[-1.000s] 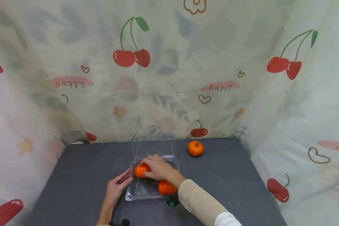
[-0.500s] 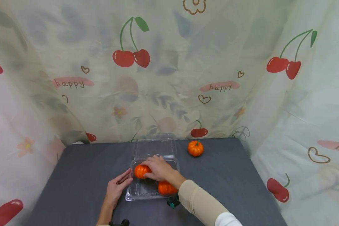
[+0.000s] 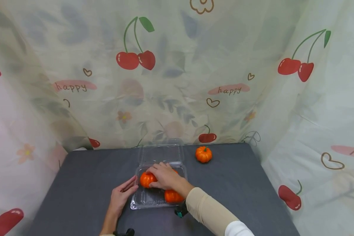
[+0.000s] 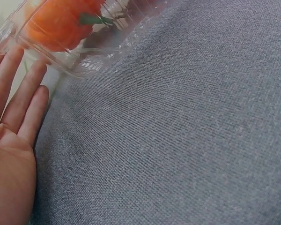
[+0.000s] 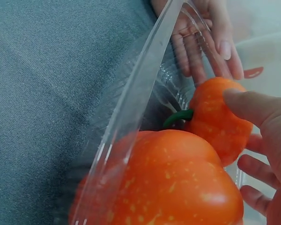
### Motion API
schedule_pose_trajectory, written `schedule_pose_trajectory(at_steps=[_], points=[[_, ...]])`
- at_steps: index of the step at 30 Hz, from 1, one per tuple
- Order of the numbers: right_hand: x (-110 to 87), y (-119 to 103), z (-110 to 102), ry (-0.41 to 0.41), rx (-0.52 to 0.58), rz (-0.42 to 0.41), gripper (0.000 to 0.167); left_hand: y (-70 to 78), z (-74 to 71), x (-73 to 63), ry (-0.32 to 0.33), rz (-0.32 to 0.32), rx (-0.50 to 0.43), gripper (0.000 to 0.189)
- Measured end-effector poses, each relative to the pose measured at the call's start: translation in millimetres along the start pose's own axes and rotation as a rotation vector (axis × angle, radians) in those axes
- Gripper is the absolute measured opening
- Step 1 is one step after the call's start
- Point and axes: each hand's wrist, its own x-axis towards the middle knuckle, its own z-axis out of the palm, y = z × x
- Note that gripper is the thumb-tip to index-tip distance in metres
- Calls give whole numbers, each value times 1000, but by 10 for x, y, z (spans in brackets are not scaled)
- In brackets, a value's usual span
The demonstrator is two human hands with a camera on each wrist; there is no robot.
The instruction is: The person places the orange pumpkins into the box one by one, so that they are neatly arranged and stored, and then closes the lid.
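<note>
A hinged clear plastic container [image 3: 153, 206] lies lidded open on the table, its lid [image 3: 161, 154] tipped back. Inside its left part is a small orange pumpkin [image 3: 147, 180], which my right hand [image 3: 166, 177] grips, thumb on one side and fingers on the other. In the right wrist view the pumpkin's green stem [image 5: 178, 117] points sideways. A second pumpkin [image 3: 173, 196] sits in the front right corner, below my right wrist. A bit of orange shows behind the right hand, mostly hidden. My left hand [image 3: 120, 198] rests straight fingers against the container's left wall.
Another orange pumpkin [image 3: 204, 154] stands upright on the dark grey table [image 3: 230, 190], behind and right of the container. A patterned curtain [image 3: 177, 82] rises behind the table's far edge and along both sides.
The gripped pumpkin has shifted very slightly toward the front of the container with my right hand. My left hand stays against the wall. The head view has tilted a little.
</note>
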Motion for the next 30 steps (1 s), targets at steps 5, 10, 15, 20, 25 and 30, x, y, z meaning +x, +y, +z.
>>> schedule_pose_trajectory(at_steps=[5, 10, 15, 20, 25, 30], points=[[-14, -12, -22, -3, -22, 1, 48, 11, -2, 6, 6, 10, 15, 61], [-54, -13, -32, 14, -42, 6, 46, 5, 5, 1, 7, 3, 4, 62], [-118, 2, -52, 48, -89, 31, 49, 0, 15, -5, 10, -1, -11, 61], [-195, 2, -74, 63, -129, 59, 62, -15, 19, -5, 22, 6, -15, 59], [-262, 16, -57, 67, -167, 93, 72, -21, 19, -4, 16, 12, -27, 60], [-313, 76, -30, 54, -155, 152, 77, -20, 20, -2, 11, 10, -36, 59]])
